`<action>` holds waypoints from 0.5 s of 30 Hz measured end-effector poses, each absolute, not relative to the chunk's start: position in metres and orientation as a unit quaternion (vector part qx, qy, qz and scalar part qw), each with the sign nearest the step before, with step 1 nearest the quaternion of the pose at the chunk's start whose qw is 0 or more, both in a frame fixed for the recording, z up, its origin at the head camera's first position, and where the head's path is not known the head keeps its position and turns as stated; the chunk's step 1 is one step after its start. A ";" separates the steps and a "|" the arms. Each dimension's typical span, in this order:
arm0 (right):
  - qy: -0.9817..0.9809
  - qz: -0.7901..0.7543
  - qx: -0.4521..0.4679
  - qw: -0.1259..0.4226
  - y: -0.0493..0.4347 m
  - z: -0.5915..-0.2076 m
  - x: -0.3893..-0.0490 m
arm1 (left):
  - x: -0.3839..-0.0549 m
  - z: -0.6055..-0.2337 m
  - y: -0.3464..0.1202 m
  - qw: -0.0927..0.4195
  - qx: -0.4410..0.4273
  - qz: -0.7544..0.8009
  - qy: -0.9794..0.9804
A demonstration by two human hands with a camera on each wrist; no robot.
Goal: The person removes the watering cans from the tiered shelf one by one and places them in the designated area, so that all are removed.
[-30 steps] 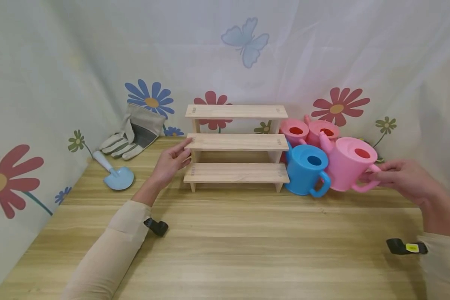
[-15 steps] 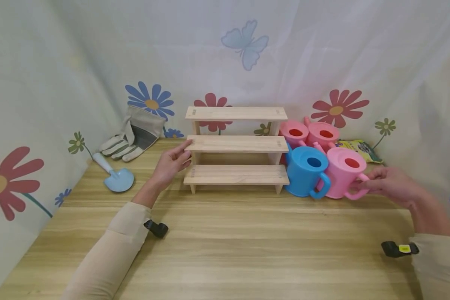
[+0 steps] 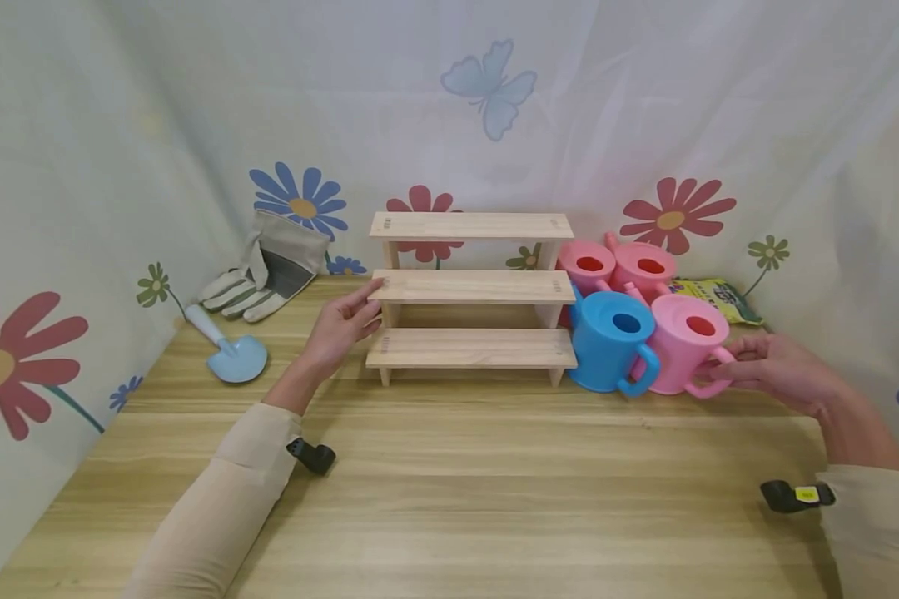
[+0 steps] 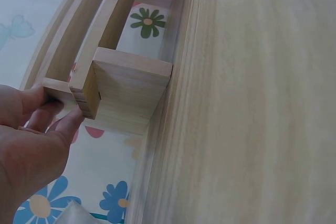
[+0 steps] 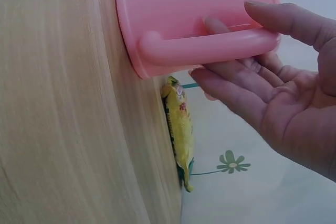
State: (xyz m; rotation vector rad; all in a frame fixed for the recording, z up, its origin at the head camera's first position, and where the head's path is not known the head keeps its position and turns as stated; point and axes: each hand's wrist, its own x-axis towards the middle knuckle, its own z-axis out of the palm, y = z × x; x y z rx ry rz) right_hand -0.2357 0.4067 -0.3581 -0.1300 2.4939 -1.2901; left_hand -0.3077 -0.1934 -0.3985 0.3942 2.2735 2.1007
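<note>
A three-tier wooden stand point(image 3: 472, 347) stands upright on the table near the backdrop. My left hand point(image 3: 337, 333) holds its left end at the middle tier; in the left wrist view the thumb and fingers point(image 4: 65, 127) lie against the end of the boards. To the right, my right hand point(image 3: 782, 370) holds the handle of a pink watering can point(image 3: 670, 345). The right wrist view shows fingers passing through the handle point(image 5: 210, 50) and the thumb above it. A blue watering can point(image 3: 607, 353) stands between this pink can and the stand.
Behind, by the stand's right end, are two more pink watering cans, one left point(image 3: 586, 262) and one right point(image 3: 640, 266). A yellow-green packet point(image 3: 719, 298) lies at the back right. At left lie a light blue hand trowel point(image 3: 237, 359) and grey work gloves point(image 3: 285, 258) on the wooden table point(image 3: 479, 499).
My right hand has lowered the pink watering can leftward to the table beside the blue one. The packet behind shows more now. My left hand stays at the stand.
</note>
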 end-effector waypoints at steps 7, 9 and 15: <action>0.951 -0.290 -0.041 0.100 0.399 -0.337 -0.227 | -0.308 -0.397 -0.202 0.035 0.126 0.665 0.735; 0.961 -0.263 -0.034 0.078 0.392 -0.327 -0.225 | -0.306 -0.396 -0.206 0.042 0.122 0.661 0.739; 0.974 -0.224 -0.016 0.002 0.366 -0.306 -0.223 | -0.302 -0.387 -0.210 0.018 0.129 0.616 0.777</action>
